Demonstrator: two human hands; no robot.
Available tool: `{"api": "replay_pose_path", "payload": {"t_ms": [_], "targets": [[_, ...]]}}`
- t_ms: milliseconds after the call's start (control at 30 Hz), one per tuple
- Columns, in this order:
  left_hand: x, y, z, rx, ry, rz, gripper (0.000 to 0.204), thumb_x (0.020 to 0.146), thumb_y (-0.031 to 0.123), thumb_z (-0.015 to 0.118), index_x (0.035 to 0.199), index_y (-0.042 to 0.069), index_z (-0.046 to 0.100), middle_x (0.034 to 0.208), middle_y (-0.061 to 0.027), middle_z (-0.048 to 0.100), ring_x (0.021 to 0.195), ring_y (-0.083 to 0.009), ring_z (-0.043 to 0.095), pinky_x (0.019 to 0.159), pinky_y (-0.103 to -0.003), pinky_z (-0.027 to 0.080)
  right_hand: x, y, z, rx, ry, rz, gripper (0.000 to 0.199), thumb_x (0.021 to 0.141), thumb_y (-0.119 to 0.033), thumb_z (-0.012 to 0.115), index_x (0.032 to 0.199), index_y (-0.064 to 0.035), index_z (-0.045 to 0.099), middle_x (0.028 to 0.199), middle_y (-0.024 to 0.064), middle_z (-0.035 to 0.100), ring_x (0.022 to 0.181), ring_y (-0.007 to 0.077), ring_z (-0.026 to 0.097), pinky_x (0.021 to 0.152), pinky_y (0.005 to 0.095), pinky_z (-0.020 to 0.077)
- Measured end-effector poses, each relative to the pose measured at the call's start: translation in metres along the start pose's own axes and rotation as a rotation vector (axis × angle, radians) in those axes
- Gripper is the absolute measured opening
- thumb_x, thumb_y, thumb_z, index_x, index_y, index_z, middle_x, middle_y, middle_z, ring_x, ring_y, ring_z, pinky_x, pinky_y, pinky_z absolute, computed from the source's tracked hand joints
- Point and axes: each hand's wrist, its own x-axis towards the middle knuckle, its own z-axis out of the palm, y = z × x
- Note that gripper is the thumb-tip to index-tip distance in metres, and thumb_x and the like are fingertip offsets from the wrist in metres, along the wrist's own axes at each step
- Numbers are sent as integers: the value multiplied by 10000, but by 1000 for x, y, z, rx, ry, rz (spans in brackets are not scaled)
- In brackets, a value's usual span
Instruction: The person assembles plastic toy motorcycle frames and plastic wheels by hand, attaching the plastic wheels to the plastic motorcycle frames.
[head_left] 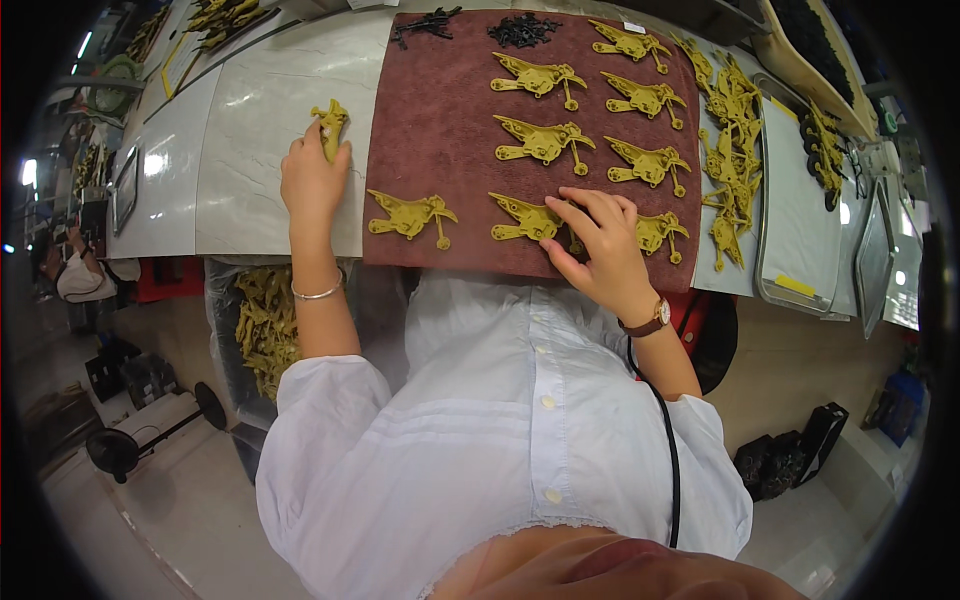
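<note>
On the pale tabletop left of the red-brown cloth, my left hand (314, 180) is closed round a mustard-yellow moulded part (333, 130), whose knobbly end sticks out past the fingers. My right hand (605, 245) is over the cloth's front edge, thumb and fingers closed about the right end of a flat, bird-shaped yellow part (522, 217). That end is hidden by the fingers. A similar yellow part (408, 215) lies apart at the cloth's front left. Another yellow part (655, 232) is just right of my right hand, partly covered by it.
More yellow parts (543, 140) lie in two columns on the cloth (430, 130). Small black pieces (525, 30) are heaped at its far edge. Yellow parts (733, 140) pile up to the right, beside a tray (790, 285). Below the table's left is a bag of yellow parts (265, 325).
</note>
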Motion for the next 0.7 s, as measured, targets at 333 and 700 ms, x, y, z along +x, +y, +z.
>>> {"api": "replay_pose_path", "payload": {"t_ms": [333,700], "targets": [[-8,-26,2,-748,11,-75,364,903,193,604,1211,5,563,1060,-124,668,949,-215,629,799,-342,493,6,-8,-5,-45,16,-32,468,733,-242,734,1148,-65,608,1154,96,582,1059,244,545,962,434,325],[-68,72,-35,-1767,-586,83,398,964,97,522,1327,-53,458,1132,-179,636,954,-187,643,827,-291,525,17,-19,-14,74,41,5,476,792,-221,701,1224,-62,579,1234,129,561,1125,264,535,976,407,345]]}}
